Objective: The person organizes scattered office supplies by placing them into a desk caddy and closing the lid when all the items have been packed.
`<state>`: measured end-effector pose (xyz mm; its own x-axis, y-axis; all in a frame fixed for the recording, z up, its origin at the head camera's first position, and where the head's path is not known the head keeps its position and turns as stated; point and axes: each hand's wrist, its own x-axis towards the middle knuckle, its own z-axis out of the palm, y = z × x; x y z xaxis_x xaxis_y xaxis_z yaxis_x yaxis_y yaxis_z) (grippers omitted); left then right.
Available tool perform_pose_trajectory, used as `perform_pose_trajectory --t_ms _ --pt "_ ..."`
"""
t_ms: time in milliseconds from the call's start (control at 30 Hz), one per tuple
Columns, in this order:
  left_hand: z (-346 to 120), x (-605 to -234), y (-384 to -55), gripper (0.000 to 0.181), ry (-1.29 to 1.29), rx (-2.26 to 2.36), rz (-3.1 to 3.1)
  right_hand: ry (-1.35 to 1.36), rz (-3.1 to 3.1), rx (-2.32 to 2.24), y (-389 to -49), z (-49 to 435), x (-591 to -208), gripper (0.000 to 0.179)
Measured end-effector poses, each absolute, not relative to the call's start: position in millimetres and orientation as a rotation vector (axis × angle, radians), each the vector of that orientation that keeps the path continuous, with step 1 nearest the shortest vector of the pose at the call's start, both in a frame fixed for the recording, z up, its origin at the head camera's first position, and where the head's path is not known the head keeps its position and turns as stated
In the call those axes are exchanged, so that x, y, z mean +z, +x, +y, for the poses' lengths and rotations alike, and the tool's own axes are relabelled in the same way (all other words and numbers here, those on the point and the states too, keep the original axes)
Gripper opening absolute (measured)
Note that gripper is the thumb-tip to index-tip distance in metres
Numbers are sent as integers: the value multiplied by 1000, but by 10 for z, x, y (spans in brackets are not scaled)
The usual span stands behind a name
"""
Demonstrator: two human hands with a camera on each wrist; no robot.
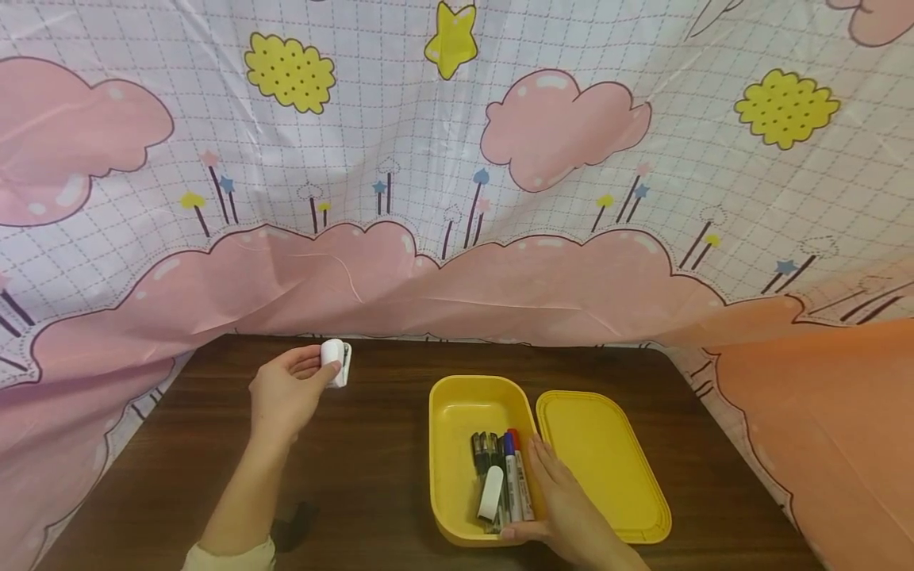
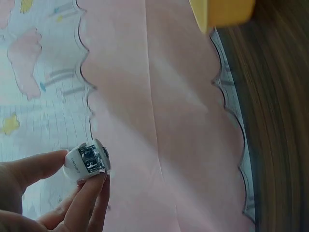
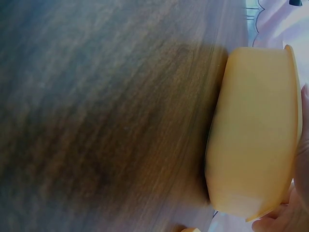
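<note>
My left hand (image 1: 286,392) pinches a small white mini stapler (image 1: 336,363) between thumb and fingers, above the left side of the table. The left wrist view shows the stapler's metal mechanism (image 2: 91,158). My right hand (image 1: 571,503) rests on an open yellow box (image 1: 446,476), its fairly straight fingers along the right rim and its thumb at the near rim. Inside lie several black-capped pens (image 1: 484,450), a blue-capped marker (image 1: 512,480), a red-capped marker (image 1: 524,480) and a white round-ended object (image 1: 490,493). The right wrist view shows the box's outer wall (image 3: 253,130).
A yellow lid (image 1: 607,464) lies on the dark wooden table (image 1: 364,476), just right of the box. Behind the table hangs a patterned curtain (image 1: 400,293) with pink clouds, which also runs along both sides.
</note>
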<state>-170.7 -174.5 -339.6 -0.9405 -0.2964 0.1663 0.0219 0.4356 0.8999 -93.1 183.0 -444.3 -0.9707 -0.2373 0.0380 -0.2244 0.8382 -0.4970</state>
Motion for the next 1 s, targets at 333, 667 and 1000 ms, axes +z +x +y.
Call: perform_pose_trajectory --t_ms 333,667,1000 --pt "-1193 -3481 -1843 35 116 -1628 -2380 -396 2993 -811 -945 1840 -4426 118" --pt "-818 -3716 -1882 33 92 -1713 -2386 -341 2942 -866 -944 1845 -4466 120" --pt "-494 -3955 -1901 33 40 -1767 -2430 -405 2970 -848 -956 1853 -4460 119"
